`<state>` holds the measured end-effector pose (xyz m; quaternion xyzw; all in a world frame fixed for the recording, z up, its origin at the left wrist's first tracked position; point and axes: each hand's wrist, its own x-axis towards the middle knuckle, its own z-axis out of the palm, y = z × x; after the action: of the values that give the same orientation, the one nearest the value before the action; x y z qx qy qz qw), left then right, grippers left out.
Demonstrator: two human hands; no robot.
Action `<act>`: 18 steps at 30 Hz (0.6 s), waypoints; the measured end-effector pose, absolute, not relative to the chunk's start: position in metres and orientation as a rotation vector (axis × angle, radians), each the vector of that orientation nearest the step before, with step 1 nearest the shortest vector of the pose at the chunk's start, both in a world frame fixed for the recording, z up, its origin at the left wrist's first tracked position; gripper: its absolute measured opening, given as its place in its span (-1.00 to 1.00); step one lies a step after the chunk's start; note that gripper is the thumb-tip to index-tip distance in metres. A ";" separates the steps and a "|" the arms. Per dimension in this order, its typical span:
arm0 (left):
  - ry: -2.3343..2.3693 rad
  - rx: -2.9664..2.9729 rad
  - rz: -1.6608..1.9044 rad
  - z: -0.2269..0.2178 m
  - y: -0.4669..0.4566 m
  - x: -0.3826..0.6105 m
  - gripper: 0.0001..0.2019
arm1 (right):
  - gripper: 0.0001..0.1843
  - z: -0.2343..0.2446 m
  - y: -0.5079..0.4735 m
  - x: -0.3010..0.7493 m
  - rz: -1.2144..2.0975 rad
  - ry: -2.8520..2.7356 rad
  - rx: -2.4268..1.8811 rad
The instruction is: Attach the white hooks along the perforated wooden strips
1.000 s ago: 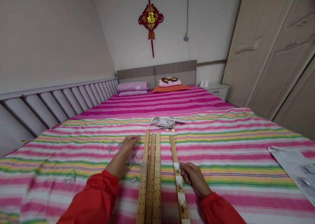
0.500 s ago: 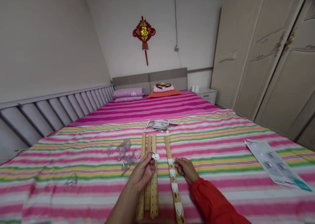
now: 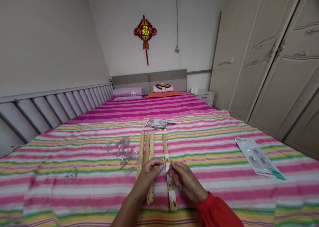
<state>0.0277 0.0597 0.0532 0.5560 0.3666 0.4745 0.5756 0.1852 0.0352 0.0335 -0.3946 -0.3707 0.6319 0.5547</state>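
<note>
Wooden strips (image 3: 152,144) partly behind left hand (image 3: 151,169)

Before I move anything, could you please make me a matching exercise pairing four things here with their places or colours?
1. White piece
2. Pack with a teal end
3. Wall ornament
4. Loose plastic pieces

A. Left of the wooden strips
B. Between the left hand and right hand
C. Red and gold
D. On the striped cloth, far to the right

Pairs: 1-B, 2-D, 3-C, 4-A.
</note>
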 end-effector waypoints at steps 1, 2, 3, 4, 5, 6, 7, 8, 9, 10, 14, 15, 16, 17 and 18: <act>0.885 1.464 1.098 0.056 0.058 0.027 -0.86 | -0.53 0.034 0.033 0.186 1.483 -0.885 -0.949; 0.914 1.614 1.082 0.059 0.055 0.026 -0.88 | -0.53 0.035 0.031 0.187 1.473 -0.893 -0.966; 0.937 1.752 1.059 0.061 0.053 0.024 -0.90 | -0.53 0.035 0.030 0.188 1.466 -0.899 -0.981; 0.950 1.882 1.028 0.063 0.049 0.024 -0.90 | -0.53 0.034 0.029 0.188 1.461 -0.906 -0.994; 0.951 2.008 0.987 0.065 0.046 0.023 -0.88 | -0.54 0.034 0.027 0.189 1.455 -0.912 -1.005; 0.949 2.129 0.940 0.066 0.043 0.022 -0.86 | -0.54 0.033 0.026 0.189 1.444 -0.921 -1.011; 0.945 2.246 0.887 0.067 0.040 0.022 -0.84 | -0.55 0.033 0.026 0.190 1.427 -0.933 -1.017; 0.942 2.357 0.830 0.067 0.037 0.023 -0.82 | -0.56 0.033 0.025 0.190 1.406 -0.947 -1.024; 0.945 2.459 0.773 0.066 0.034 0.024 -0.81 | -0.57 0.032 0.024 0.191 1.384 -0.962 -1.033; 0.953 2.553 0.721 0.065 0.032 0.025 -0.80 | -0.59 0.031 0.024 0.192 1.368 -0.977 -1.046; 0.957 2.857 0.544 0.061 0.027 0.032 -0.79 | -0.65 0.028 0.024 0.196 1.410 -1.037 -1.111; 0.939 2.903 0.513 0.060 0.027 0.034 -0.80 | -0.67 0.027 0.024 0.198 1.438 -1.051 -1.120; 0.916 2.936 0.484 0.060 0.027 0.035 -0.81 | -0.70 0.026 0.024 0.199 1.466 -1.062 -1.127; 0.893 2.956 0.458 0.061 0.026 0.037 -0.81 | -0.73 0.025 0.024 0.200 1.492 -1.068 -1.131; 0.878 2.964 0.434 0.061 0.027 0.038 -0.81 | -0.75 0.023 0.024 0.201 1.508 -1.068 -1.130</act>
<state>0.0384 0.0266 0.0611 0.9495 0.2813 0.1389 0.0097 0.2008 0.0242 0.0231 -0.4608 -0.4356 0.6151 0.4686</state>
